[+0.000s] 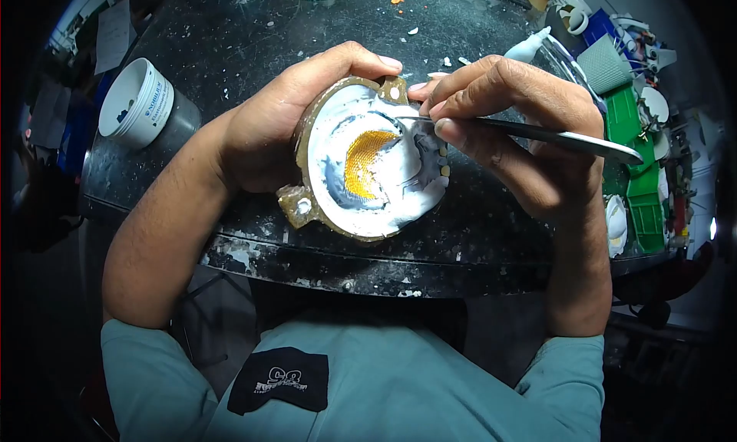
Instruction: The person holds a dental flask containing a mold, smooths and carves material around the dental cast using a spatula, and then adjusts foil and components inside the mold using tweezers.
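My left hand (270, 113) wraps round the left side of a brown metal dental flask half (349, 233), thumb on its upper rim. White plaster (326, 185) fills the flask around a dental model. A gold mesh plate (359, 166) shows in the middle, and several yellowish teeth (444, 170) line the right edge. In my right hand (530, 127), pinched like a pen, is a slim metal dental spatula (572, 140). Its thin tip reaches the white material at the upper right of the model; whether it touches is hard to tell.
A white labelled tub (142, 108) stands at the left. To the right are a white nozzle bottle (528, 47), green trays (645, 200), a textured grey-green block (604, 64) and mixed clutter. White crumbs dot the scuffed black table (253, 51); its front edge (322, 277) runs just below the flask.
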Tool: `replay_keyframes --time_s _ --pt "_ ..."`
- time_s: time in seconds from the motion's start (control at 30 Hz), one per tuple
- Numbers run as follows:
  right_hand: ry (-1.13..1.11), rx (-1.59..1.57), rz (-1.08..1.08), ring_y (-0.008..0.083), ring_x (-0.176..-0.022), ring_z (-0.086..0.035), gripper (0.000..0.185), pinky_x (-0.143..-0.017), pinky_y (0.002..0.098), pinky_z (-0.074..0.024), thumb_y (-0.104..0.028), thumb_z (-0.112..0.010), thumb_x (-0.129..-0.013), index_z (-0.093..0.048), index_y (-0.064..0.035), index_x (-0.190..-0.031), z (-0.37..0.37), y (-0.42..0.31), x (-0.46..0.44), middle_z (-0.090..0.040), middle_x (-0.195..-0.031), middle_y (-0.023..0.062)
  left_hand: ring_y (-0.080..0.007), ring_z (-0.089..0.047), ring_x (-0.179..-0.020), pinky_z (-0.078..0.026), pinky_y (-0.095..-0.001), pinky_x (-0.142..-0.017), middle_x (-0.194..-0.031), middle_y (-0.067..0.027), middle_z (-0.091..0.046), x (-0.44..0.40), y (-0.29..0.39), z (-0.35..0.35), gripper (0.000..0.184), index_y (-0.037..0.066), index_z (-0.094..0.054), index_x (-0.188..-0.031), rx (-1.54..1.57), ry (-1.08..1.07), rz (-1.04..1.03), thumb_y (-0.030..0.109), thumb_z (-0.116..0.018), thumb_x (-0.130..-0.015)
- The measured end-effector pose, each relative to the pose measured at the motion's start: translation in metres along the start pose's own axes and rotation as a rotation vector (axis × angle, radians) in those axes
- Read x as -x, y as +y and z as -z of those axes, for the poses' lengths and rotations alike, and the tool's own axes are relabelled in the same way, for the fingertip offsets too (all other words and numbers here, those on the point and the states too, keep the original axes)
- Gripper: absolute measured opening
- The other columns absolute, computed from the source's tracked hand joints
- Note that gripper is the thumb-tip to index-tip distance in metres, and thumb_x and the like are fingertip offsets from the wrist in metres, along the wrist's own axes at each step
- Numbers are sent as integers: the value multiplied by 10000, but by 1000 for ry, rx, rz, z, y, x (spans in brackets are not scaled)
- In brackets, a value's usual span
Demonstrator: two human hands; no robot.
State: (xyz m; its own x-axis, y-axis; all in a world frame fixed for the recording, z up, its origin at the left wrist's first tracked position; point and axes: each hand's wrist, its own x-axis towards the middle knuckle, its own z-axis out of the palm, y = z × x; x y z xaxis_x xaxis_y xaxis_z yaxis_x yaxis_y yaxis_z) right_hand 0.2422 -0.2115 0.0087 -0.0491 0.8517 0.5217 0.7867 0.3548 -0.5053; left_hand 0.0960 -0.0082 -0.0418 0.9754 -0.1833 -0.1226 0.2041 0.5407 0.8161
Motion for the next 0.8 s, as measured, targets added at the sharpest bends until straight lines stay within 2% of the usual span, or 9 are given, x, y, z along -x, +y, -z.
replay_keyframes --time_s 0.07,0.13,0.23,0.33,0.47,0.63,0.67,0.77,0.8 --pt "7 -6 -12 299 -950 -743 94 -900 430 -584 84 -690 -799 -678 62 -889 1 -2 0 -729 -909 189 -157 -712 -1016 -585 -330 -914 -1127 -125 -708 -1 0 0 507 -7 -594 -1277 2 -11 41 419 -455 -1042" --pt "7 5 -10 304 -949 -742 90 -929 449 -569 78 -679 -786 -674 61 -874 1 -4 0 -727 -897 190 -155 -715 -1002 -591 -325 -895 -1125 -126 -710 0 0 -4 512 -7 -597 -1273 36 92 78 426 -455 -1040" --pt "12 14 -11 308 -955 -741 78 -966 467 -550 60 -678 -781 -672 57 -859 1 -6 0 -723 -878 189 -158 -715 -998 -590 -316 -887 -1124 -126 -711 0 -2 -4 508 -6 -600 -1268 -34 91 7 424 -451 -1042" --pt "10 15 -16 309 -967 -740 63 -988 478 -538 50 -676 -781 -668 52 -844 0 -8 -1 -718 -865 184 -159 -716 -993 -590 -307 -878 -1123 -127 -712 0 -3 -3 510 -5 -603 -1266 23 20 -13 427 -445 -1046" --pt "8 -7 -9 312 -985 -737 47 -1017 491 -520 47 -666 -795 -660 45 -841 1 -7 0 -714 -857 171 -158 -716 -993 -592 -302 -871 -1125 -128 -713 -1 -3 -4 520 -5 -603 -1265 38 87 27 438 -445 -1044" --pt "149 -83 103 342 -1015 -727 93 -1047 530 -493 49 -619 -873 -651 48 -960 -1 11 0 -703 -940 182 -162 -720 -989 -592 -289 -867 -1125 -129 -715 -1 0 -4 591 -3 -605 -1265 -4 92 -40 512 -445 -1025" --pt "183 -60 133 343 -1020 -725 98 -1041 529 -498 51 -617 -887 -650 49 -979 0 12 0 -700 -967 187 -170 -714 -975 -581 -306 -892 -1097 -131 -715 -1 0 -10 595 1 -626 -1214 44 190 -37 529 -437 -1014" --pt "288 75 177 339 -1024 -723 124 -1014 507 -525 49 -633 -914 -639 52 -1038 -6 15 1 -695 -1021 194 -190 -703 -958 -564 -337 -917 -1068 -128 -713 -6 -7 -6 551 0 -639 -1146 212 109 -110 490 -429 -1012" --pt "316 139 189 333 -1025 -723 144 -1000 495 -538 44 -648 -920 -631 54 -1063 -10 16 2 -695 -1037 194 -221 -690 -969 -542 -368 -946 -1052 -137 -708 -7 -9 -5 525 -6 -639 -1093 275 91 -135 462 -418 -1001"
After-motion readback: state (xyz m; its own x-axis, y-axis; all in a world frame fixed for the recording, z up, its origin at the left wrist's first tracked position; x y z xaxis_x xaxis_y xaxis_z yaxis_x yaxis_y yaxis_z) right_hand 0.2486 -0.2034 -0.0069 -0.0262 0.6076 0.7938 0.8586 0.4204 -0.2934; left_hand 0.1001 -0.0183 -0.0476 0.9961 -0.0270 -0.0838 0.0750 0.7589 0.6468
